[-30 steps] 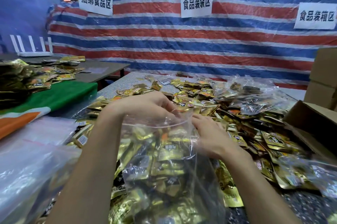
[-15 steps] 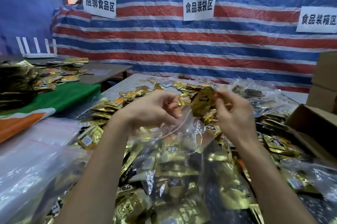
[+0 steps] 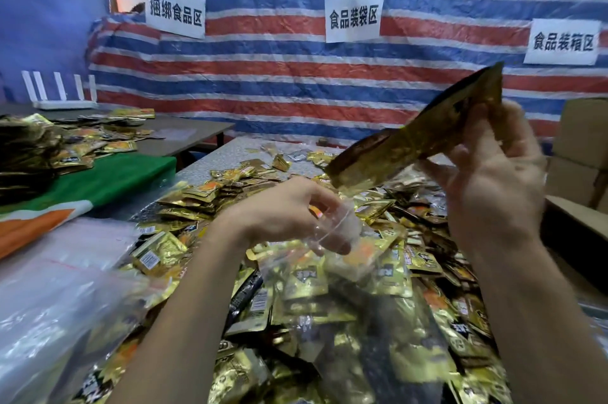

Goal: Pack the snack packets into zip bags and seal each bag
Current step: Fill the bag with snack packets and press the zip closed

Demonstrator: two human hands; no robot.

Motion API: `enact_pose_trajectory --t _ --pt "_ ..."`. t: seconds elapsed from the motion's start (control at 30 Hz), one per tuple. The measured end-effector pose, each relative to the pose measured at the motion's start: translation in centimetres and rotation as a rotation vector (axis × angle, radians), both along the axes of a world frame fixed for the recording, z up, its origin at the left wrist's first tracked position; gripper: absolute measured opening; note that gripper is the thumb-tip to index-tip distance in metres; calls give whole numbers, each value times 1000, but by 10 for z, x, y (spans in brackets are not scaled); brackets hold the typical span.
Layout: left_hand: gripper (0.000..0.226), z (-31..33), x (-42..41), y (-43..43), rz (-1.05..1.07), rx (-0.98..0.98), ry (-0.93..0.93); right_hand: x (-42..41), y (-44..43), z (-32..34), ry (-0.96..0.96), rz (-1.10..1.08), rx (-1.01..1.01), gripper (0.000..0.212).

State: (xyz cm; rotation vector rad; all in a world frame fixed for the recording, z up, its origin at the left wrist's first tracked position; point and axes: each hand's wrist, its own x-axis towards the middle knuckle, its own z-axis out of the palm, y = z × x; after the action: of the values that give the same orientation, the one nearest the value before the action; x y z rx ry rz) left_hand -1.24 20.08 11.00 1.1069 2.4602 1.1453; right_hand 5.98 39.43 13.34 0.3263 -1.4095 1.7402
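Gold packet [image 3: 418, 143] is pinched in your right hand [image 3: 490, 179], up at two o'clock from your left hand [image 3: 283, 216], which grips the mouth of the clear bag [image 3: 342, 272].

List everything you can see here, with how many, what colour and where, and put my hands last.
loose snack packets: many, gold, heaped across the table
raised packet: one, gold, held up at right
zip bag: one, clear, part filled, front centre
plastic bags: count unclear, clear, lower left
cloth: one, green and orange, left
side-table packets: many, gold, far left
signs: three, white, on the tarp
cardboard boxes: at least two, brown, right edge
left grip: one, bare hand, holds the zip bag's mouth
right grip: one, bare hand, pinches the raised packet
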Motion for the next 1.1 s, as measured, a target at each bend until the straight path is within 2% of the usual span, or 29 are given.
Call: enact_pose_trajectory --t 0.07,0.23,0.27,0.37,0.47,0.53,0.67,0.77,0.87,0.97,1.03,1.1 --pt "41 0 2 1 0 7 6 -5 -12 -6 -53 81 -60 36" --pt "37 2 9 -3 -75 -105 35 -13 -19 -14 -141 151 -86 21" --pt "40 3 10 -3 -92 -106 31 -13 -17 -14 -148 166 -74 21" --pt "69 6 14 -6 -143 -97 2 -15 -11 -17 -199 198 -5 22" --pt "64 5 10 -12 -162 -76 -38 -17 -9 -21 -262 233 33 22" --pt "64 5 8 -15 -189 -47 -68 -16 -6 -20 -278 206 126 25" --pt "73 3 -2 -23 -198 -15 -163 -9 5 -16 -231 -8 488 22" --pt "71 3 1 -22 -274 9 -196 -4 8 -13 -214 60 703 15" --pt "72 2 3 -18 -388 106 -230 -3 6 -13 -344 189 930 11" --pt "84 2 -2 -20 -353 180 -267 -4 0 -17 -517 241 988 15" --pt "91 1 -3 -22 -356 245 -297 -5 -4 -19 -528 201 974 17" --pt "97 2 -4 -25 -349 303 -316 -3 -6 -16 -533 156 997 31"
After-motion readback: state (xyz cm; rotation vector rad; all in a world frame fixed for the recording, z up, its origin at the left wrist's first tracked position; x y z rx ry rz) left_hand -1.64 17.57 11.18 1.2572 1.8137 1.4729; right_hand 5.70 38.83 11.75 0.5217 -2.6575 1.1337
